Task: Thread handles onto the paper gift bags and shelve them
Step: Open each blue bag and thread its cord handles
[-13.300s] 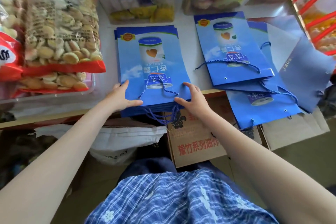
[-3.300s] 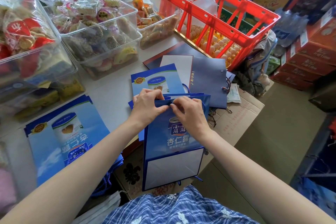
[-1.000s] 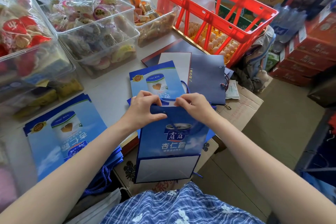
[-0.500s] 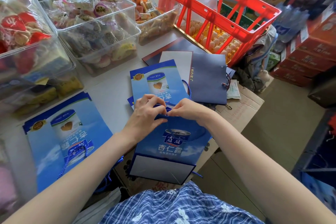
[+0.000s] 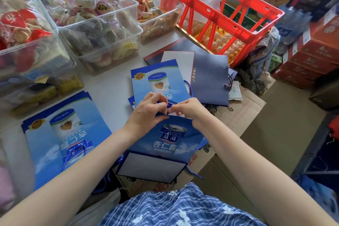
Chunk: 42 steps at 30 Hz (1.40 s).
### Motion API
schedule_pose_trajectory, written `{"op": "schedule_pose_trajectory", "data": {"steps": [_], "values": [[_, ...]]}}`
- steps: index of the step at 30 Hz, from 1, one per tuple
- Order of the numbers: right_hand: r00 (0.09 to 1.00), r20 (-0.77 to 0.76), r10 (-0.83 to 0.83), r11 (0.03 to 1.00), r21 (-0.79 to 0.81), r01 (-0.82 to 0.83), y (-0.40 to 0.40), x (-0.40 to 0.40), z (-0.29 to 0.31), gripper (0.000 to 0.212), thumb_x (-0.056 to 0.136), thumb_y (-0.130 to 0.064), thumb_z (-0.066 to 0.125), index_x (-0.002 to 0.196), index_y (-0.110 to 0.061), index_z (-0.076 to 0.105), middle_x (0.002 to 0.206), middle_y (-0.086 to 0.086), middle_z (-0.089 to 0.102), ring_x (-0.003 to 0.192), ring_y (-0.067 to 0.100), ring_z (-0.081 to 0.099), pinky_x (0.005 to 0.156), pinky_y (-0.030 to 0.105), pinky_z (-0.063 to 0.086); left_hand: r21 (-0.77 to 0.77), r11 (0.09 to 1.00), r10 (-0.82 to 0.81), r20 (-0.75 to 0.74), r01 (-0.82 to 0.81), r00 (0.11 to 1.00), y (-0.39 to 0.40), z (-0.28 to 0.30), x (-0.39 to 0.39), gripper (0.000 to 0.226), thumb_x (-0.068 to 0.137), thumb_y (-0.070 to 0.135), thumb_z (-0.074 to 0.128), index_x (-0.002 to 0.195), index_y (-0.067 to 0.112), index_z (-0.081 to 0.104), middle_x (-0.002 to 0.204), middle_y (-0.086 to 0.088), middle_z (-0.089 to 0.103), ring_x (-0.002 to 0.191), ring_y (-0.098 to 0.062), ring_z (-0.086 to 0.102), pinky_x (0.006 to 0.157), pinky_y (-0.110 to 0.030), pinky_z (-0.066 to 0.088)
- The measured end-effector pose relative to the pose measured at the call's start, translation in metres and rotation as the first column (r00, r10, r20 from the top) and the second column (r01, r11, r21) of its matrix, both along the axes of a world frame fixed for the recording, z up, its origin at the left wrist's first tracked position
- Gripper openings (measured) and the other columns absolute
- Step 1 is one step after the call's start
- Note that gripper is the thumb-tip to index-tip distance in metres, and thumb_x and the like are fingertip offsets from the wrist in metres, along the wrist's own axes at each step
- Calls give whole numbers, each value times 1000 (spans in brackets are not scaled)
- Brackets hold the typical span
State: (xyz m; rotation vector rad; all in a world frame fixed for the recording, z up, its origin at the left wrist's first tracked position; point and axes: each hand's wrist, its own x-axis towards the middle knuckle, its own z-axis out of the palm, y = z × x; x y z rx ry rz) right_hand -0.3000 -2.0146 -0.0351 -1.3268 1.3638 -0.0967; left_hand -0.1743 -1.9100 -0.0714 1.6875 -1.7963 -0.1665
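A flat blue paper gift bag [image 5: 165, 145] lies over the table's front edge with its white base panel towards me. My left hand [image 5: 146, 113] and my right hand [image 5: 190, 111] meet at its top edge, fingers curled and pinching the rim; whatever else they hold there is hidden by the fingers. A blue cord handle [image 5: 194, 173] hangs below the bag. A stack of finished blue bags [image 5: 62, 134] with cord handles lies on the table at the left. More blue bags [image 5: 157, 80] lie just beyond my hands.
Dark blue bags [image 5: 211, 79] lie at the table's right end. A red crate [image 5: 216, 16] with eggs stands behind them. Clear bins of wrapped snacks [image 5: 95, 24] fill the back left. A cardboard box [image 5: 236, 115] sits under the table edge; red cartons [image 5: 311, 55] are stacked at the right.
Earlier I squared the stack at the left. In the last second my hands have come together at the held bag's top edge, and the bag has tilted flatter and slid slightly towards me.
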Motion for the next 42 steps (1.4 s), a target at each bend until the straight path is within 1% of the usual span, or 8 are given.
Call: {"op": "schedule_pose_trajectory", "data": {"steps": [9,13,21,25,30,35,38,42], "values": [[981,65,182,948,-278,-157,-19,-19,13,18,88,-14,55,70,-12,59,73,3,61,62,7,59,62,21,40,127,972,-221,184,199,958,-13,9,20,18,65,16,82,72,15,65,93,-2,65,87,-29,56,70,-40,49],[906,380,187,975,38,-218,-17,-31,19,18,94,-6,49,77,-8,54,80,9,69,65,13,68,68,24,52,108,982,-183,315,156,931,-19,15,30,23,55,13,88,70,20,71,85,-6,60,75,-30,58,60,-39,49],[750,661,2,925,284,-253,4,-26,11,15,93,-3,49,81,-6,57,82,11,72,70,16,70,66,23,57,336,877,416,-177,-342,892,16,25,-8,21,78,27,74,85,18,56,73,7,54,60,-11,55,61,-26,44],[674,739,29,920,244,-307,19,-11,4,14,91,-2,48,81,-6,57,85,9,70,76,18,68,72,24,55,762,646,708,-579,-40,405,32,33,-17,42,90,47,52,69,15,68,58,3,59,49,-8,51,46,-16,40],[626,687,369,857,8,-515,44,-2,2,6,89,-2,54,93,1,58,83,14,58,75,21,56,72,27,48,729,636,768,-631,255,-109,43,32,-11,46,94,39,48,61,15,69,69,1,70,48,-2,57,43,-11,42],[761,468,450,885,-121,-449,50,-9,3,8,90,1,53,88,2,60,89,16,65,67,13,59,60,20,42,809,586,782,-548,-51,297,57,34,-6,21,86,33,65,77,14,67,73,0,67,54,-4,54,47,-15,42],[855,418,307,943,-15,-331,67,-3,-4,11,90,2,52,81,-1,59,68,8,65,48,5,55,47,14,37,647,582,668,-35,-493,743,68,30,-14,29,87,38,62,81,11,70,79,-7,68,73,-22,61,64,-30,45],[928,366,75,979,149,-138,86,14,-8,14,87,2,53,74,-2,55,51,1,54,35,3,41,38,12,32,130,818,502,312,-560,807,83,16,-20,18,76,17,75,72,6,61,68,-11,61,65,-30,61,53,-31,46]]}}
